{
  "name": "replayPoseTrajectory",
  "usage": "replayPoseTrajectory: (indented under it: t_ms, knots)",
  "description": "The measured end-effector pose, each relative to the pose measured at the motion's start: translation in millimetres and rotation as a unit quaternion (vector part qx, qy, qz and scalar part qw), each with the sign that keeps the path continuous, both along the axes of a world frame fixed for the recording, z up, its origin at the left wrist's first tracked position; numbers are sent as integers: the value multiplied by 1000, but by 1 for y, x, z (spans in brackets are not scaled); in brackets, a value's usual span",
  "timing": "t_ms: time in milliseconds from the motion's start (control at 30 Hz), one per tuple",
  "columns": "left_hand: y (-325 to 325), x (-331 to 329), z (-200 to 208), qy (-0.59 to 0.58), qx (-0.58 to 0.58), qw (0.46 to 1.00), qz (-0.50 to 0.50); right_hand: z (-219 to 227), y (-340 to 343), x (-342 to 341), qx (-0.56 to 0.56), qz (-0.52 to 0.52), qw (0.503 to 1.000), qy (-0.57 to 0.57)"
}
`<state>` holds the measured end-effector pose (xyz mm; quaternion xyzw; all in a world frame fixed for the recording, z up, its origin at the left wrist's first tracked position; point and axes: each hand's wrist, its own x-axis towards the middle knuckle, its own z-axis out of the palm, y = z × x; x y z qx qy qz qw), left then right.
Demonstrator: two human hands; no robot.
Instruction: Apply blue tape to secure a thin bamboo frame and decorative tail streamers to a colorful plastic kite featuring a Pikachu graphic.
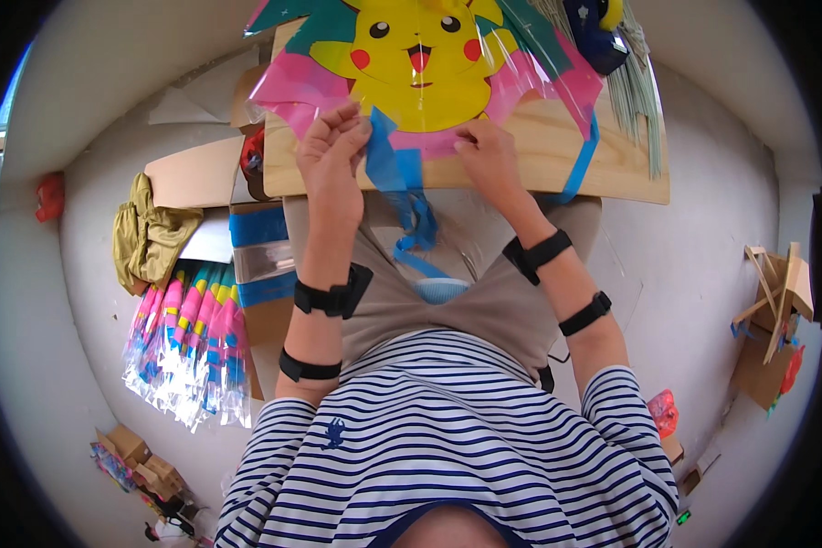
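A plastic-film kite lies over the near part of the wooden table, printed with a big yellow cartoon figure on pink and green. From its lower edge a blue film streamer hangs down toward my lap. My left hand is closed at the streamer's upper left edge, thumb against fingers, pinching it. To the right, my right hand has its fingertips pressed together on the kite's pink lower border. Another blue strip curves down from the kite's right corner.
The wooden table ends just above my lap. Thin pale rods and a dark blue tool lie at its right side. On the left are cardboard boxes, an olive cloth and bagged colourful film bundles.
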<state>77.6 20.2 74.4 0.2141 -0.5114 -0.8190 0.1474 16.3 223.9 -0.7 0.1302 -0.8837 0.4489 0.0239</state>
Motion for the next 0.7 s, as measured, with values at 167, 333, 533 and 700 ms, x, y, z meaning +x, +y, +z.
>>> replayPoseTrajectory:
  t_ms: [167, 333, 533, 700]
  knots:
    - [30, 21, 33, 45, 28, 999, -8, 89, -13, 44, -212, -38, 975, -62]
    - [61, 35, 57, 84, 57, 995, -25, 106, -32, 83, -419, -19, 900, -120]
    - [62, 46, 64, 114, 61, 991, -31, 140, -2, 113, -396, -13, 887, -237]
    - [31, 45, 63, 163, -23, 986, 15, 151, 28, 125, -418, 30, 873, -249]
